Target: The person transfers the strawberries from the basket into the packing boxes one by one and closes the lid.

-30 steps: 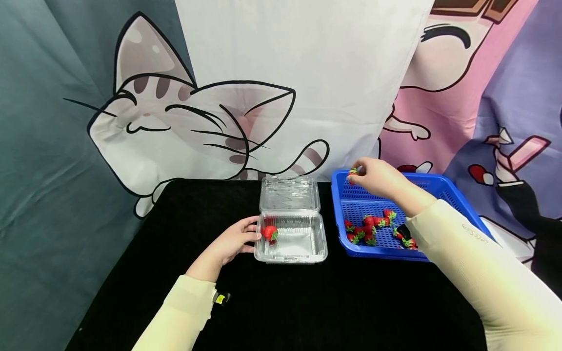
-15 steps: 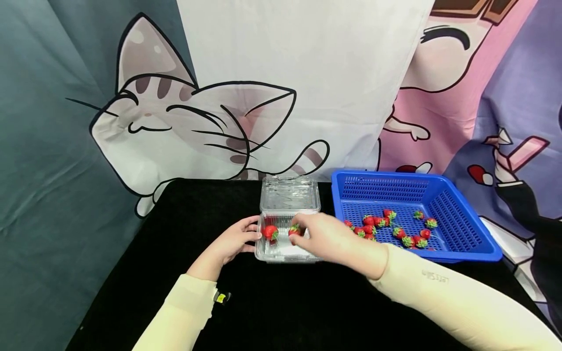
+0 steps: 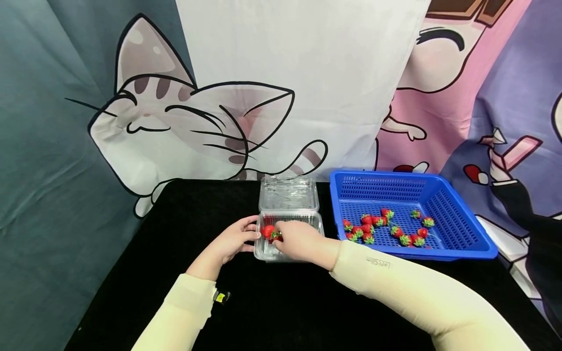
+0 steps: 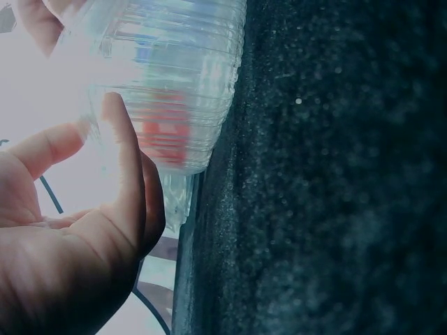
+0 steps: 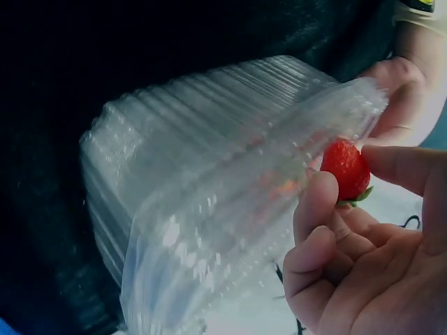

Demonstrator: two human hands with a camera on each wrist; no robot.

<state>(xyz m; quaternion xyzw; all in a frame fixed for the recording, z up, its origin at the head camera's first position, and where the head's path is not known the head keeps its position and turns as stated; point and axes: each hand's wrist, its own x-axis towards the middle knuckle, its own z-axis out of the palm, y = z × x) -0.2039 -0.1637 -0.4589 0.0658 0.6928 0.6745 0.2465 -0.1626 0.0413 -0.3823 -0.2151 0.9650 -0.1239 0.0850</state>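
A clear plastic clamshell box point(image 3: 259, 253) lies with its lid point(image 3: 289, 195) folded back. My left hand point(image 3: 237, 240) holds its left wall at the rim, fingers along the outside in the left wrist view. One red strawberry point(image 3: 267, 231) sits inside at the left end; through the ribbed wall it is a red blur. Inside the box in the head view, my right hand point(image 3: 299, 240) has a second strawberry point(image 5: 345, 167) beside the first. Thumb and fingertips pinch this berry at the rim in the right wrist view, its green leaves toward the palm.
A blue perforated basket point(image 3: 382, 181) with several strawberries point(image 3: 368, 229) stands just right of the box. Black cloth point(image 3: 272, 307) covers the table. A printed cartoon curtain point(image 3: 342, 73) hangs right behind the table's far edge.
My right hand has come from over the blue basket leftward into the clear box with a strawberry, ending beside the first one. My left hand has stayed at the box's left side.
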